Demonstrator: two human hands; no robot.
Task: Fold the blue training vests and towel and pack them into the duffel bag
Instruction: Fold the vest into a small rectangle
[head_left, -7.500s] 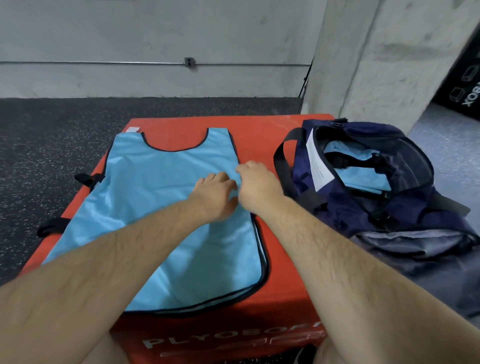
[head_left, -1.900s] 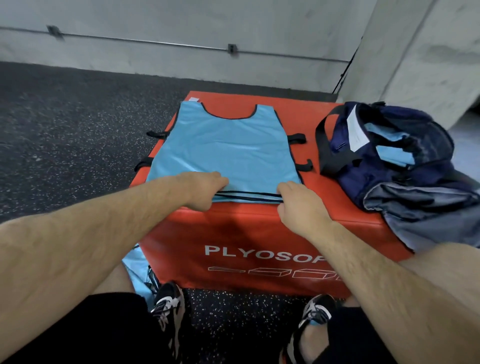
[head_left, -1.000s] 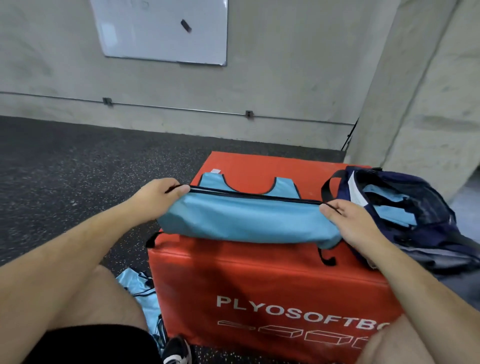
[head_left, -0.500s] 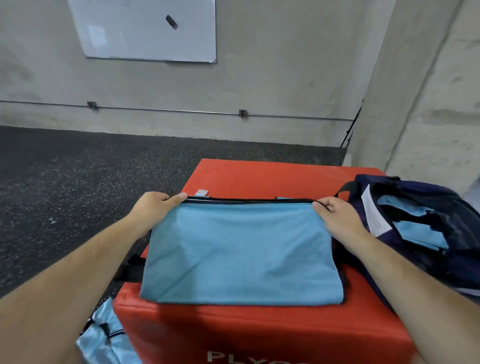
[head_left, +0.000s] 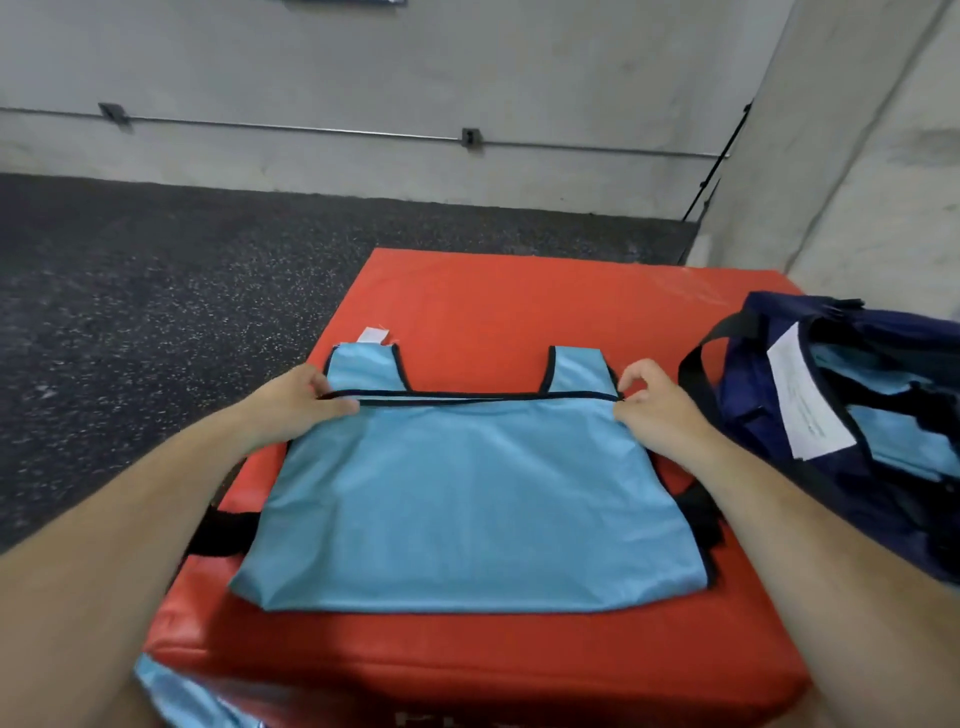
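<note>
A light blue training vest (head_left: 467, 499) with black trim lies folded in half on the red foam box (head_left: 467, 301). Its hem sits just below the two shoulder straps. My left hand (head_left: 298, 402) pinches the hem's left end. My right hand (head_left: 654, 410) pinches the hem's right end with curled fingers. The navy duffel bag (head_left: 769, 415) stands open at the box's right side, blue fabric (head_left: 883, 431) and a white tag showing inside. No towel is in view.
More blue fabric (head_left: 161, 686) lies on the floor beside the box's near left corner. Black side straps (head_left: 223, 530) stick out from under the vest. Dark speckled floor lies to the left, a concrete wall behind and a pillar at the right.
Both hands carried the vest's hem up and away from me and laid it down by the shoulder straps, so the vest is now folded in half. My view has tilted downwards.
</note>
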